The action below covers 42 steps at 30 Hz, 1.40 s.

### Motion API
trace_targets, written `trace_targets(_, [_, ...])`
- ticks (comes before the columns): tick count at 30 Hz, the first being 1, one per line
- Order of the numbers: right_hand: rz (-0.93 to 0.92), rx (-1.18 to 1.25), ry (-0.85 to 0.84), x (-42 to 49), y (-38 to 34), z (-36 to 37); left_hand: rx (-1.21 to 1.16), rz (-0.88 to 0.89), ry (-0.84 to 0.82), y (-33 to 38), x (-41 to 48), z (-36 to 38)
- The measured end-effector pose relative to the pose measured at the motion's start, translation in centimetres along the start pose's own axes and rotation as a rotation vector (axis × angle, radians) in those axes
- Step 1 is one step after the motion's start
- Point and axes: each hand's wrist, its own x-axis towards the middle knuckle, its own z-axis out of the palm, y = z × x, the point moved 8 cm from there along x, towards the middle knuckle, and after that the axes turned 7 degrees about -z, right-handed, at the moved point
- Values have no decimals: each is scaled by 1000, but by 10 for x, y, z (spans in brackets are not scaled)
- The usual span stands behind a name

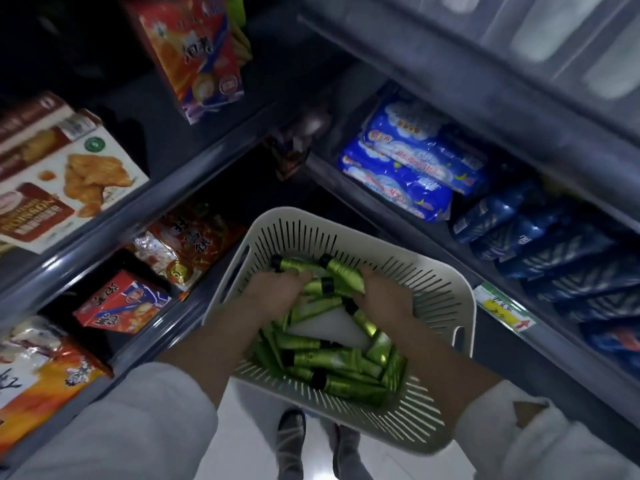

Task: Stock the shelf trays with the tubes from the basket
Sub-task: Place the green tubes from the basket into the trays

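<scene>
Dim shop aisle. Dark grey left shelving unit (114,230) w/ snack boxes (65,174) on several levels. Grey right shelving unit (446,95) w/ blue wrapped packs (401,161), yellow price label (502,311) on its front edge. Glossy white floor (249,445) btwn the two units.

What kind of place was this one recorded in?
Most likely a supermarket or convenience-store aisle: shelves hold boxed snacks and blue wrapped packs, with a price label on one shelf edge. The left hand and right hand grip green tubes in a white basket.
</scene>
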Motion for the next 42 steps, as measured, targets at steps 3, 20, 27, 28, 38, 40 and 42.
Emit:
trace_targets(3, [21, 62, 18, -9, -7, -33, -152, -65, 49, -11, -10, -36])
trace_targets(20, [83, 293, 219, -97, -2, -177, 27, -101, 112, 47, -81, -200])
trace_targets(27, [139, 328, 584, -170, 28, -252, -80, 95, 87, 120, -83, -222])
trace_targets(28, [141, 349, 637, -183, 33, -263, -98, 129, 103, 134, -86, -228])
trace_targets(38, [169, 350, 1222, -345, 91, -359, -179, 428, 196, 292, -132, -328])
trace_targets(40, [191, 358, 1337, -384, 112, -374, -188, 489, 212, 326, -150, -344])
trace_targets(42, [203, 380, 1440, -422, 135, -386, -204, 548, 268, 363, -172, -359])
